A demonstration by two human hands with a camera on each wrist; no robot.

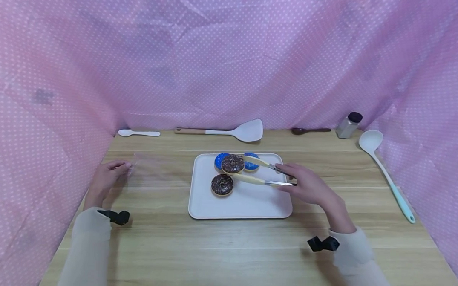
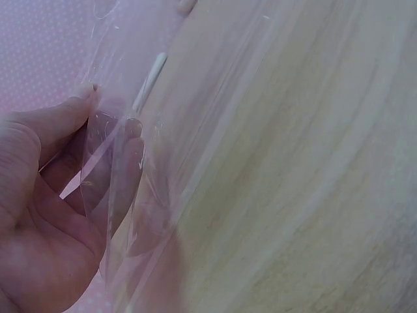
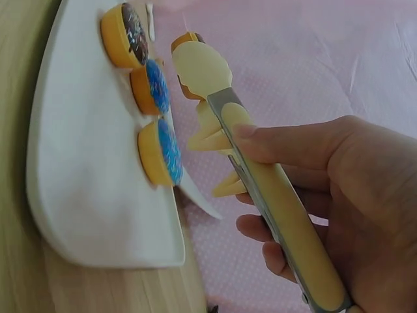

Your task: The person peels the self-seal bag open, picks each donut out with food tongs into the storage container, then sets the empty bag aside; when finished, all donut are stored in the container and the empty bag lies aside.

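In the head view, my right hand holds a pair of yellow-tipped tongs over the tray. Between the tong tips is a chocolate donut with sprinkles, raised above the white tray. On the tray lie a second chocolate donut and two blue-iced donuts, one on the left and one on the right. At the left, thumb and fingers of my left hand pinch a clear plastic bag, which shows only faintly in the head view.
Along the back lie a white spoon, a white spatula and a dark wooden spoon. A black-capped jar stands at the back right. A ladle lies along the right side. Pink dotted cloth surrounds the table.
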